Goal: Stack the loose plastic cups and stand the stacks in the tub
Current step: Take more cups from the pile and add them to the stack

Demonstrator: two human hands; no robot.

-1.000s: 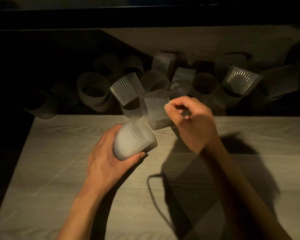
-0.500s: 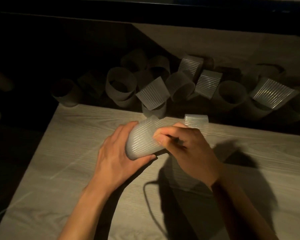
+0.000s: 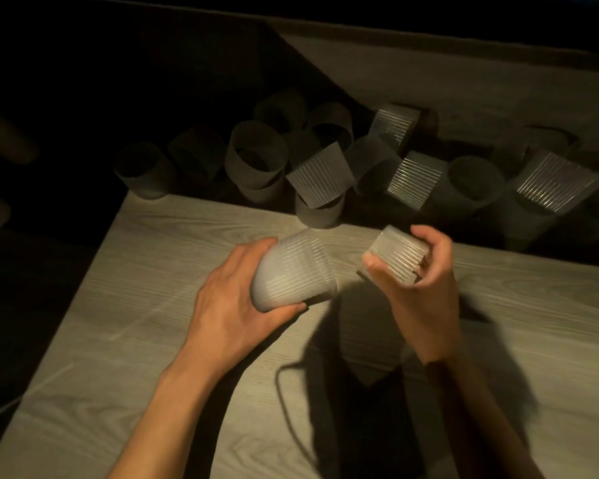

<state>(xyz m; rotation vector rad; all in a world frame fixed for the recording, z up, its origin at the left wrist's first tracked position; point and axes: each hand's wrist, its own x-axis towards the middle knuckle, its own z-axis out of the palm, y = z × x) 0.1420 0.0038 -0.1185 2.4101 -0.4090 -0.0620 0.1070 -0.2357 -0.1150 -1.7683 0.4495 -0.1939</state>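
Frosted plastic in both hands, just apart above the pale wood-grain table (image 3: 153, 340)!
Now the left hand (image 3: 229, 302) wraps a nested stack of ribbed translucent cups (image 3: 291, 271); the right hand (image 3: 426, 295) clasps one ribbed cup (image 3: 400, 255) near it. Light, thin, probably slick and crushable: hold the wall gently. Beyond the table edge, loose cups (image 3: 319, 174) lie heaped.

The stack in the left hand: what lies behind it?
Behind the stack in the left hand, loose cups lie heaped in the dark; what they rest on is hidden.
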